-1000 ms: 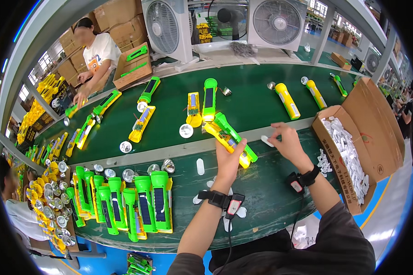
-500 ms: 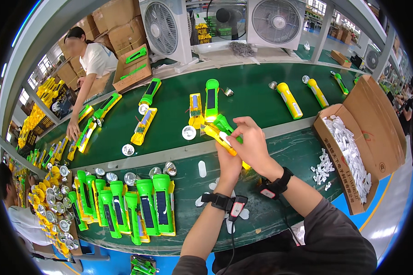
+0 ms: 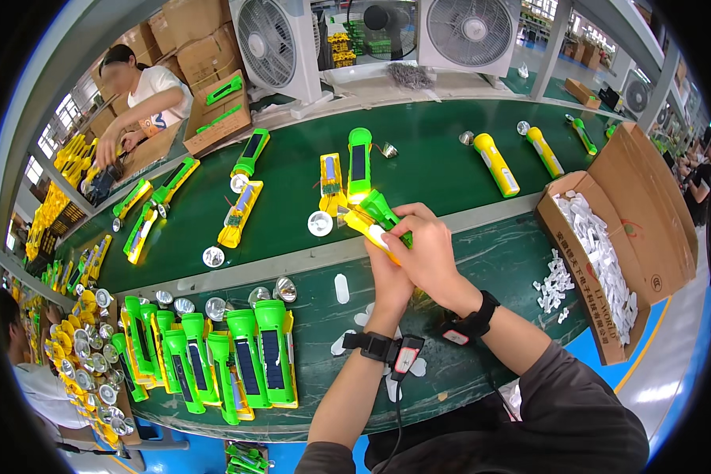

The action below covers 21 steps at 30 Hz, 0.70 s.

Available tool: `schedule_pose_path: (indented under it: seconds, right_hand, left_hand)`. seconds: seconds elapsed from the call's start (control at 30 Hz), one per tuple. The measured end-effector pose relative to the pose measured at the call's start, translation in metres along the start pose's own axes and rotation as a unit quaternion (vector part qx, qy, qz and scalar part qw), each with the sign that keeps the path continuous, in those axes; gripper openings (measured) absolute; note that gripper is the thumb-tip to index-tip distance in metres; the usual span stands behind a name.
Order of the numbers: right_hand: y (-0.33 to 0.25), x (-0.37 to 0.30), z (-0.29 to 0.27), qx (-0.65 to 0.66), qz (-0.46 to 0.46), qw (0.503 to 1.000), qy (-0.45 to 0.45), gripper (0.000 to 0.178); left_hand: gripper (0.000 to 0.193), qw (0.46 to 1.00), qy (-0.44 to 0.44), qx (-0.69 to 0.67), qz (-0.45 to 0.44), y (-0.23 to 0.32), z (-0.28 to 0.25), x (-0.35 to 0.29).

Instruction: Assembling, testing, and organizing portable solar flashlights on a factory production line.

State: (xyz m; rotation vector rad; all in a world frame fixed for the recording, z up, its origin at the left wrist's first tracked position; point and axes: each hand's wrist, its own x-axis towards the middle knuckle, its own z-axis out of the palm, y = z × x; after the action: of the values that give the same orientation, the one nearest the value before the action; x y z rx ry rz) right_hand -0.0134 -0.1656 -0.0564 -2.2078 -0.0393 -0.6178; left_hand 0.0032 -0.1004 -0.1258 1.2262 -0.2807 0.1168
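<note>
A partly assembled yellow-and-green flashlight (image 3: 359, 221) is held over the near edge of the conveyor. My left hand (image 3: 389, 278) is closed round its yellow half from below. My right hand (image 3: 430, 251) is closed on the green half (image 3: 381, 208), its fingers bent over the flashlight beside a small white piece (image 3: 378, 235) on the yellow half. Fingers partly hide the flashlight's lower end. Just beyond it on the belt lie an open yellow flashlight half (image 3: 331, 180) with a battery and circuit board, a green flashlight (image 3: 360, 162) and a round reflector (image 3: 319, 223).
Several green flashlights (image 3: 245, 351) with reflectors lie in a row at left on the bench. White pads (image 3: 341, 288) lie near my left wrist. A carton (image 3: 596, 316) of white parts stands at right. Across the belt (image 3: 426, 158), a co-worker (image 3: 154, 95) sits at far left.
The scene has shifted slightly left and down-belt in view. My right fingers sit lower over the flashlight. The co-worker's hand has left the belt flashlights and drawn back toward a dark bin.
</note>
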Motion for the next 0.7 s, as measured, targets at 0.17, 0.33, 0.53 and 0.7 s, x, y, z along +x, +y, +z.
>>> schedule_pose_path:
  seconds: [0.17, 0.33, 0.53, 0.7]
  right_hand:
    - [-0.004, -0.003, -0.002, -0.045, -0.029, 0.999, -0.011, 0.013]
    - [-0.001, -0.003, -0.019, 0.025, -0.075, 0.997, 0.012, 0.015]
    - [0.032, -0.015, -0.04, 0.231, 0.134, 0.954, -0.137, 0.046]
    - [0.035, -0.019, -0.045, 0.263, 0.149, 0.939, -0.165, 0.048]
  left_hand:
    - [0.062, 0.999, -0.006, -0.046, -0.021, -0.005, 0.001, -0.001]
    - [0.051, 0.992, -0.017, -0.108, -0.067, 0.012, 0.003, -0.002]
    - [0.029, 0.962, 0.008, -0.233, -0.14, 0.004, -0.006, 0.001]
    - [0.042, 0.96, -0.016, -0.23, -0.162, 0.012, -0.008, -0.002]
